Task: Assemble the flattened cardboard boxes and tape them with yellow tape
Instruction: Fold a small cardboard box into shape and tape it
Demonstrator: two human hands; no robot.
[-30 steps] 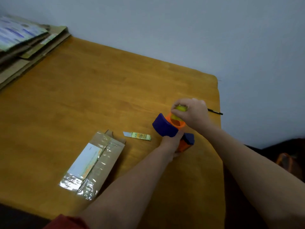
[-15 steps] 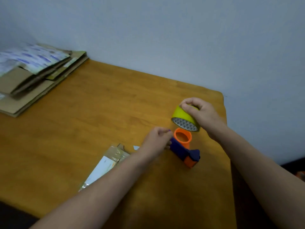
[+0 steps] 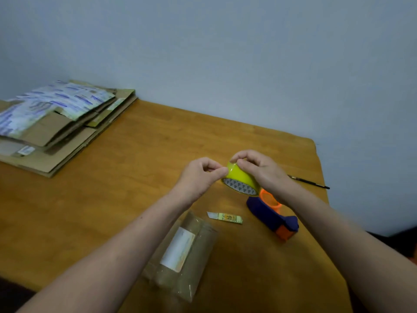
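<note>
My right hand (image 3: 261, 170) grips a roll of yellow tape (image 3: 242, 179) above the table, tilted so its patterned core faces me. My left hand (image 3: 199, 175) pinches at the roll's left edge with thumb and fingertips. Just below the roll lies a purple and orange tape dispenser (image 3: 273, 216), with no roll on its orange hub. A small flattened cardboard box (image 3: 180, 251) wrapped in clear tape, with a white label, lies under my left forearm. A stack of flattened cardboard boxes (image 3: 56, 127) sits at the far left.
A short strip of printed tape (image 3: 224, 217) lies between the small box and the dispenser. A thin black pen (image 3: 309, 182) rests near the right edge of the wooden table (image 3: 135, 177). A pale wall runs behind the table.
My right hand lifted the yellow roll off the dispenser's orange hub. My left hand let go of the dispenser and came up to the roll. The dispenser now lies on the table.
</note>
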